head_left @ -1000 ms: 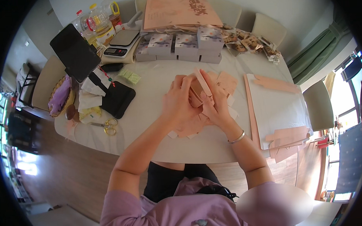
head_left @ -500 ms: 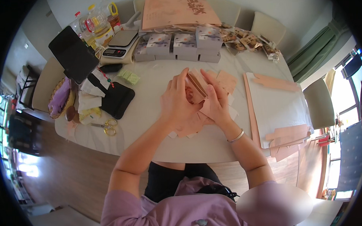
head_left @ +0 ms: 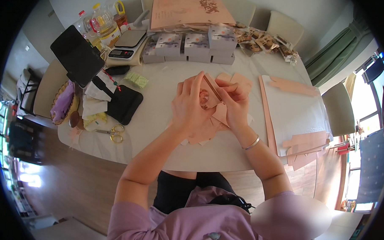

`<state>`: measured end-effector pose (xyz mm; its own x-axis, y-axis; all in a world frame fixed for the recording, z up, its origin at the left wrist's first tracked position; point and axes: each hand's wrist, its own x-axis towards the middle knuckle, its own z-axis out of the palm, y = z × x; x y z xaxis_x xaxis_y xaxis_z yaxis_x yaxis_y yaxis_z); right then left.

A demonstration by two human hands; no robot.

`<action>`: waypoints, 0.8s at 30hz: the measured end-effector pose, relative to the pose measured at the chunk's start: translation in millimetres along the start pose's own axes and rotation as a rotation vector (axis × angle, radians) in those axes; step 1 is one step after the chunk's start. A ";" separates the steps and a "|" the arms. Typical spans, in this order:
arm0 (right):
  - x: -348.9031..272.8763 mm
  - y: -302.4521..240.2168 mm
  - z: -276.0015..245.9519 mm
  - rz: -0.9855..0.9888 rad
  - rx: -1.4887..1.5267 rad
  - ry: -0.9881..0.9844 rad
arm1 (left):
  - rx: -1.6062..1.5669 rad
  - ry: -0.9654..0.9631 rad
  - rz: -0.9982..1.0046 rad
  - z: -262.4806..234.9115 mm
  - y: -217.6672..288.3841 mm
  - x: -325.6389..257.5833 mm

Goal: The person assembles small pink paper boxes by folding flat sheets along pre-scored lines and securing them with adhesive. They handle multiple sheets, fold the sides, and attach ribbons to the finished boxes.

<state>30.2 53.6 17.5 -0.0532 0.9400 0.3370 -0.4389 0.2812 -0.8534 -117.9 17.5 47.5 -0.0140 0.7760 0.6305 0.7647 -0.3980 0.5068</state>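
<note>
Both hands meet over the middle of the table around a small pink paper box (head_left: 210, 97) with a reddish printed pattern and a brown strip along its edge. My left hand (head_left: 186, 101) wraps the box from the left, fingers behind it. On the other side, my right hand (head_left: 237, 102) pinches the brown-striped edge with thumb and bent fingers; a silvery bracelet circles that wrist. Beneath the hands lie several flat pink paper pieces (head_left: 203, 134), partly hidden by my wrists.
A table (head_left: 154, 142) carries stacked white printed boxes (head_left: 196, 45), a pink printed sheet (head_left: 184, 12) and wrapped packets (head_left: 265, 42) at the back. Scissors (head_left: 116, 134), a black tablet stand (head_left: 124, 105) and a scale (head_left: 128, 42) are left; a white sheet stack (head_left: 299, 116) is right.
My right hand's fingers have gone from stretched along the box to bent and pinching its edge. The box has tilted slightly and shifted a little to the right.
</note>
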 end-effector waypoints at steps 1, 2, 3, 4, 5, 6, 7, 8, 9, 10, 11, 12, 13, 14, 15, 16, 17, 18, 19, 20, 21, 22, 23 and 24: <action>-0.5 2.0 -0.7 -0.013 0.003 0.003 | -0.005 0.009 -0.003 0.4 0.0 0.2; -1.7 1.2 1.0 -0.006 -0.029 0.005 | -0.008 0.018 -0.008 0.5 -0.6 0.0; -3.6 -0.8 3.2 0.001 -0.060 0.008 | -0.011 0.027 -0.013 0.7 -1.3 0.0; -4.8 -1.8 4.4 0.008 -0.092 0.011 | -0.002 0.042 -0.012 1.0 -4.0 0.2; -5.1 -1.1 4.1 -0.072 -0.203 -0.026 | 0.005 0.057 -0.010 1.2 -7.9 1.0; -5.4 0.2 3.4 -0.152 -0.314 -0.063 | 0.012 0.072 -0.007 1.2 -10.3 2.0; -5.6 0.7 3.0 -0.232 -0.425 -0.100 | 0.011 0.075 -0.020 0.8 -10.5 3.1; -5.2 0.7 3.0 -0.256 -0.483 -0.118 | 0.009 0.079 -0.031 0.6 -10.6 4.4; -4.6 0.7 3.0 -0.280 -0.542 -0.135 | 0.007 0.082 -0.043 0.3 -10.7 5.0; -4.4 0.5 3.0 -0.304 -0.600 -0.153 | 0.020 0.069 -0.036 -0.4 -11.4 5.0; -4.3 -1.0 3.6 -0.330 -0.635 -0.167 | 0.033 0.056 -0.029 -1.3 -12.4 4.8; -4.1 -3.9 5.0 -0.356 -0.670 -0.182 | 0.046 0.043 -0.022 -1.9 -12.9 4.6; -4.0 -6.1 6.2 -0.383 -0.705 -0.196 | 0.056 0.048 -0.018 -2.6 -12.1 4.9; -5.3 -6.0 8.9 -0.373 -0.646 -0.170 | 0.065 0.051 -0.014 -3.4 -10.3 5.4; -7.4 -4.7 13.8 -0.363 -0.588 -0.145 | 0.074 0.054 -0.010 -3.8 -9.2 5.6; -8.7 -3.8 16.2 -0.353 -0.529 -0.119 | 0.065 0.066 0.004 -2.7 -10.7 5.7; -8.3 -2.2 14.8 -0.361 -0.533 -0.133 | 0.056 0.080 0.017 -0.9 -13.7 5.9; -7.4 0.9 12.0 -0.369 -0.537 -0.146 | 0.046 0.094 0.031 -0.1 -15.1 6.1; -6.6 2.2 9.8 -0.377 -0.542 -0.159 | 0.037 0.087 0.032 -0.3 -14.7 6.2; -6.0 0.7 9.3 -0.356 -0.572 -0.155 | 0.029 0.080 0.032 -1.0 -14.2 6.2; -5.3 -2.2 9.2 -0.335 -0.603 -0.149 | 0.021 0.073 0.032 -1.3 -13.9 6.1; -4.6 -4.5 9.0 -0.314 -0.633 -0.144 | 0.038 0.059 0.038 -0.4 -13.8 5.2; -3.3 -6.0 8.8 -0.379 -0.702 -0.154 | 0.055 0.045 0.044 0.7 -13.4 4.2; -1.8 -7.3 8.6 -0.444 -0.770 -0.164 | 0.073 0.032 0.049 1.1 -13.2 3.5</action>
<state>25.7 48.2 26.5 -0.1752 0.6912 0.7011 0.2688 0.7187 -0.6413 -127.3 26.1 42.4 0.0050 0.7399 0.6727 0.8099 -0.3976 0.4313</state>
